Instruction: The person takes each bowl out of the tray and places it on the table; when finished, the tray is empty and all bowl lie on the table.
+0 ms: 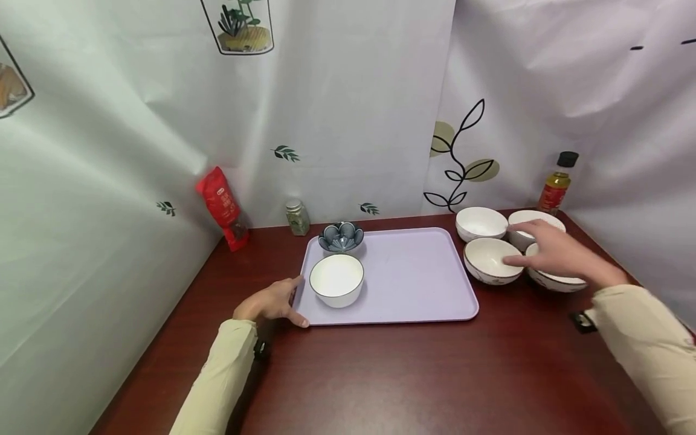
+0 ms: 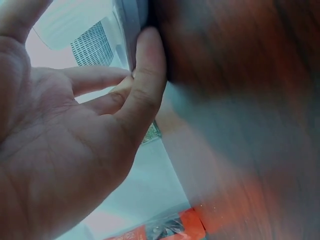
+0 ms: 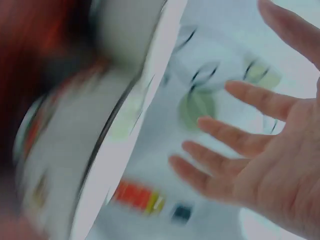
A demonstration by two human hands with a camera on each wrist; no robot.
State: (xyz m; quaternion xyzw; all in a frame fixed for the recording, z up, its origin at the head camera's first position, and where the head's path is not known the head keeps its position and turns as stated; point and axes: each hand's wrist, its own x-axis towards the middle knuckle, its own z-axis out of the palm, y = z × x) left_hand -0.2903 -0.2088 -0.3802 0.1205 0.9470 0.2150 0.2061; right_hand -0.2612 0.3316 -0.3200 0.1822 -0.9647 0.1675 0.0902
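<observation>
My left hand (image 1: 274, 300) holds the lilac tray (image 1: 418, 278) at its front left corner, thumb along the front edge. In the left wrist view its fingers (image 2: 145, 85) bend against the rim. On the tray's left side stand a white bowl (image 1: 337, 281) with a dark rim and, behind it, a dark petal-patterned bowl (image 1: 341, 238). Spread and holding nothing, my right hand (image 1: 562, 254) hovers over several white bowls right of the tray. Its thumb overlaps the front left bowl (image 1: 486, 260); its palm partly hides the front right bowl (image 1: 560, 281).
Two more bowls, a back left one (image 1: 481, 222) and a back right one (image 1: 538, 217), stand by the wall. An oil bottle (image 1: 556, 184) is behind them. A spice jar (image 1: 297, 217) and a red packet (image 1: 223, 205) stand at the back left.
</observation>
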